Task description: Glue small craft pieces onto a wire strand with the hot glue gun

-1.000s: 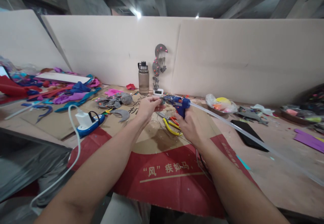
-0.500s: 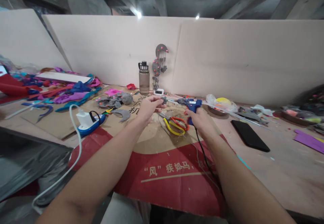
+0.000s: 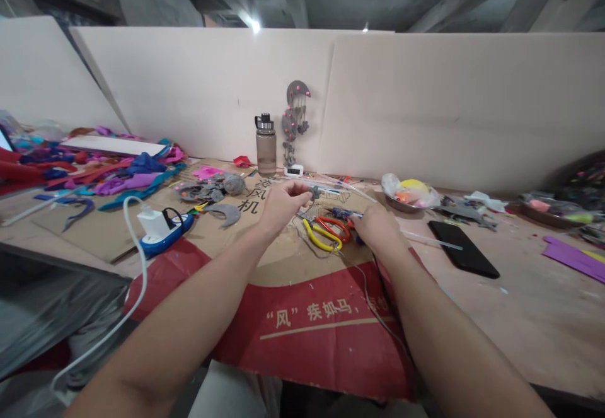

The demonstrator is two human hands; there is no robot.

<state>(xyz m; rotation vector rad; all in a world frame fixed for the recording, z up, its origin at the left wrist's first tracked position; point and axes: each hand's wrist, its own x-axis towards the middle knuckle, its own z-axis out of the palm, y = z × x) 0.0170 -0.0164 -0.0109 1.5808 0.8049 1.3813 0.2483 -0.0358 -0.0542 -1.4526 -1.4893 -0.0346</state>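
Observation:
My left hand (image 3: 283,205) pinches a small dark grey felt piece (image 3: 315,193) between thumb and fingertips, above the cardboard. Lower and to the right, my right hand (image 3: 377,224) is wrapped round a blue hot glue gun (image 3: 341,214), its nozzle pointing left near the tabletop. A clear glue stick (image 3: 437,241) extends to the right behind this hand, over the phone. Scissors with red and yellow handles (image 3: 326,234) lie between the hands. My right fingers cover most of the gun's grip.
Behind stand a water bottle (image 3: 266,147) and a grey felt hanging ornament (image 3: 297,115). Left are a blue power strip (image 3: 163,241), a grey crescent (image 3: 225,214) and coloured felt scraps (image 3: 137,172). A black phone (image 3: 460,257) and a filled bowl (image 3: 410,194) lie right.
My right hand has lowered the glue gun, and its nozzle has moved away from the grey piece. My left hand still pinches the piece, its fingers slightly shifted.

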